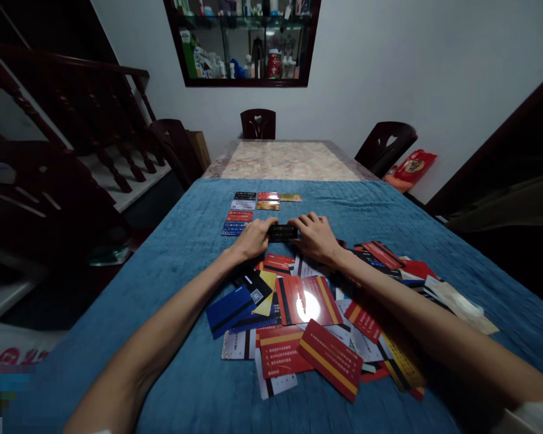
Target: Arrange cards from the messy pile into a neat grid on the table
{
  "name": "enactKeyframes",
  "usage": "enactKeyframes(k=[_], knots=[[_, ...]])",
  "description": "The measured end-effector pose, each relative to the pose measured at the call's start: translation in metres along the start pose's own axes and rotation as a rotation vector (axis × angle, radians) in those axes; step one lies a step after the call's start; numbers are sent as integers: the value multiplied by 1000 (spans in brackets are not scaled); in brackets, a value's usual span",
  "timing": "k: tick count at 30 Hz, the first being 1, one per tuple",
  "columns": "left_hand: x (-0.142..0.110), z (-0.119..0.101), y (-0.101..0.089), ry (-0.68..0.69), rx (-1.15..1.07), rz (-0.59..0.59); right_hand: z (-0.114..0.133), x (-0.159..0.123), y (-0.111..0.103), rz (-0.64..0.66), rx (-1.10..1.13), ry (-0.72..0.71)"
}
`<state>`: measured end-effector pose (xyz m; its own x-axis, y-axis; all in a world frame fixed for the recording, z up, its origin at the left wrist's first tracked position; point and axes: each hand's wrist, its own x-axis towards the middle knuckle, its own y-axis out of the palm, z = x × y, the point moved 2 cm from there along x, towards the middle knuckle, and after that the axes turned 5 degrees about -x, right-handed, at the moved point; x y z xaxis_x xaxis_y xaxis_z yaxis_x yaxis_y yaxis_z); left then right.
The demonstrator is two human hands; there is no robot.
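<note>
A black plastic card [282,234] is held level between my two hands, just above or on the cloth. My left hand [253,236] closes on its left end, and my right hand [315,234] closes on its right end. Left of my left hand lie a red card [239,216] and a blue card [231,229], one against the other. Behind them a black card [245,196], a silver card [242,205], a red card [268,196] and gold cards [291,198] lie in rows. Below my hands spreads a loose heap of cards [308,301], partly hidden by my right forearm.
A blue cloth [172,259] covers the near part of the table, whose marbled top [289,158] shows beyond. Chairs [259,124] stand around it. A red bag [414,169] is at the right, a wooden railing [95,114] at the left, and a glass-shelved cabinet [248,51] in the wall.
</note>
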<state>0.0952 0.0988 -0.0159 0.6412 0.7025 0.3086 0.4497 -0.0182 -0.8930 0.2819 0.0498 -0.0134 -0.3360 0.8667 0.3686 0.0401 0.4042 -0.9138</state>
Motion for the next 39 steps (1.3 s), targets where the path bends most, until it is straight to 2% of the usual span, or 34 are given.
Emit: enactKeyframes(k=[11, 16, 25, 31, 35, 39], knots=[[0, 1, 8, -25, -26, 39, 0, 4, 4, 116, 34, 50], [0, 2, 9, -71, -4, 70, 2, 6, 1, 225, 55, 87], [1, 5, 4, -92, -20, 93, 2, 12, -6, 309, 25, 21], [5, 11, -5, -47, -23, 77, -2, 22, -11, 285, -25, -26], [12, 23, -18, 9, -53, 32, -4, 36, -16, 264, -23, -41], [22, 38, -32, 27, -16, 37, -4, 55, -21, 203, -43, -58]])
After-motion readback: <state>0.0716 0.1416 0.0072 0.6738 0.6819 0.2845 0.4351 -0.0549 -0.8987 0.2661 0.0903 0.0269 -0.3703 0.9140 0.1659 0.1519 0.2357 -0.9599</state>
